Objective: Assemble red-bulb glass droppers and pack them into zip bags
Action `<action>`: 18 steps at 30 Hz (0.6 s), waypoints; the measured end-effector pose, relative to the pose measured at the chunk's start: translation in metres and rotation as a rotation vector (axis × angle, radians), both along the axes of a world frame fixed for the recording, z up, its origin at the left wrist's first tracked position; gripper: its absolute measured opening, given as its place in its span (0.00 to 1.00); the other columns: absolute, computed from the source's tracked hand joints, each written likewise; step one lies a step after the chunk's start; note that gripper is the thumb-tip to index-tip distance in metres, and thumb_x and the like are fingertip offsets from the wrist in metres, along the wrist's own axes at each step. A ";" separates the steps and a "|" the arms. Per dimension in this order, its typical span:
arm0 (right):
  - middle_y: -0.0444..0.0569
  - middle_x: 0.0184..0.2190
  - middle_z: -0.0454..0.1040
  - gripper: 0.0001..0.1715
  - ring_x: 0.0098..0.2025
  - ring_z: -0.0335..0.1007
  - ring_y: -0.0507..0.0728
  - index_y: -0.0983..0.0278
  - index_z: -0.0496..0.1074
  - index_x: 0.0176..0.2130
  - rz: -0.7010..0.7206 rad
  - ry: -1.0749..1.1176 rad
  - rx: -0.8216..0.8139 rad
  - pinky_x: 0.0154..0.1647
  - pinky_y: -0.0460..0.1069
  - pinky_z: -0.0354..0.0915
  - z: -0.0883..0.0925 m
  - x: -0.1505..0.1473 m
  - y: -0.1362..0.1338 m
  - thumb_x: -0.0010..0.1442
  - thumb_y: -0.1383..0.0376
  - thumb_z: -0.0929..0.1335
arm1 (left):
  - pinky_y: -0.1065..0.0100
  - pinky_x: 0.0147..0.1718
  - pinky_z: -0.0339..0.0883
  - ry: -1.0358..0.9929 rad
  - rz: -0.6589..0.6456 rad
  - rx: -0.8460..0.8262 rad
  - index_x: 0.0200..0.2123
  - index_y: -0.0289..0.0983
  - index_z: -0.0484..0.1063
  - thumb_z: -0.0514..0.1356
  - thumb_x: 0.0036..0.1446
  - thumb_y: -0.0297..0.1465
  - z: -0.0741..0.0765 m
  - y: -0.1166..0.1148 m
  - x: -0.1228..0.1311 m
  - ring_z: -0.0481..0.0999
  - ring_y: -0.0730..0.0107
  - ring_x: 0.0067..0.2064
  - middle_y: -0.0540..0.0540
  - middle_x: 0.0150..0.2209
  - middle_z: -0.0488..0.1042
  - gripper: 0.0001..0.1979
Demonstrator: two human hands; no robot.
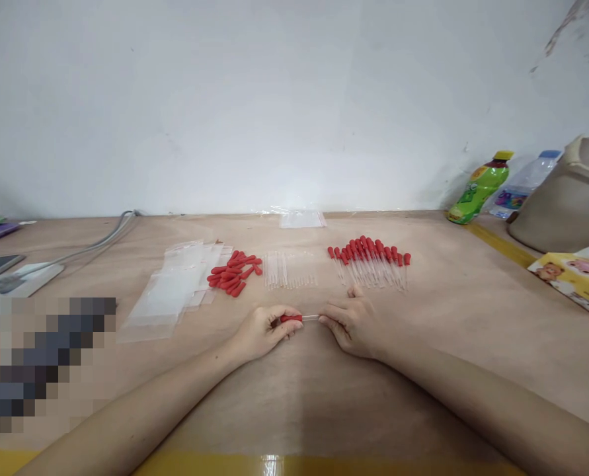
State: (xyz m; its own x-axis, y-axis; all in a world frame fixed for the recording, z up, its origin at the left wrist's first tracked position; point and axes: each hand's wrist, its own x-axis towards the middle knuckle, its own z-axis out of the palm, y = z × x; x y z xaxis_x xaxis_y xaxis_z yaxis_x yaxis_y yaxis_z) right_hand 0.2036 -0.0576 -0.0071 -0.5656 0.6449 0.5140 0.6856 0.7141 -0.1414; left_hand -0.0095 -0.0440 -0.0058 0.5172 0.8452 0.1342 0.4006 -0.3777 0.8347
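Observation:
My left hand pinches a red rubber bulb between thumb and fingers. From the bulb's open end a thin clear glass tube runs level to my right hand, whose thumb and fingers grip its other end. How deep the tube sits in the bulb is hidden. Beyond my left hand lies a pile of loose red bulbs, with a row of bare glass tubes to its right. Past my right hand, several droppers with red bulbs on them lie fanned out side by side.
Clear plastic bags overlap left of the bulbs; another bag lies by the wall. At right stand a green bottle, a clear bottle and a beige bag near a yellow packet. A grey cable crosses the left.

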 end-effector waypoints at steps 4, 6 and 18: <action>0.44 0.20 0.70 0.14 0.20 0.53 0.48 0.65 0.67 0.26 0.005 -0.024 0.002 0.33 0.48 0.43 0.002 -0.005 -0.001 0.59 0.69 0.58 | 0.75 0.23 0.63 0.039 -0.020 0.044 0.35 0.33 0.72 0.55 0.55 0.35 0.000 -0.001 -0.003 0.68 0.77 0.23 0.50 0.22 0.70 0.12; 0.44 0.20 0.70 0.15 0.20 0.53 0.48 0.66 0.67 0.25 0.011 -0.041 -0.017 0.33 0.49 0.43 0.004 -0.007 -0.001 0.59 0.68 0.58 | 0.76 0.23 0.62 0.069 -0.024 0.064 0.36 0.33 0.72 0.55 0.55 0.35 -0.001 -0.001 -0.004 0.67 0.77 0.23 0.50 0.23 0.70 0.11; 0.44 0.22 0.72 0.15 0.22 0.57 0.48 0.66 0.66 0.25 0.024 -0.049 -0.231 0.32 0.49 0.42 0.002 -0.015 0.000 0.60 0.69 0.56 | 0.73 0.30 0.66 0.125 -0.038 0.228 0.36 0.35 0.73 0.56 0.55 0.32 -0.002 0.000 -0.006 0.73 0.73 0.30 0.48 0.31 0.76 0.09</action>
State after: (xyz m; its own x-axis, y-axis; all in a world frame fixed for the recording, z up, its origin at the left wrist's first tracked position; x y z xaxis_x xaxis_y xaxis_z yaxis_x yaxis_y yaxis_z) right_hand 0.1882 -0.0575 -0.0048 -0.6027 0.7286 0.3253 0.6793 0.6824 -0.2698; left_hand -0.0154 -0.0436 -0.0079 0.5724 0.7803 0.2521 0.4770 -0.5669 0.6716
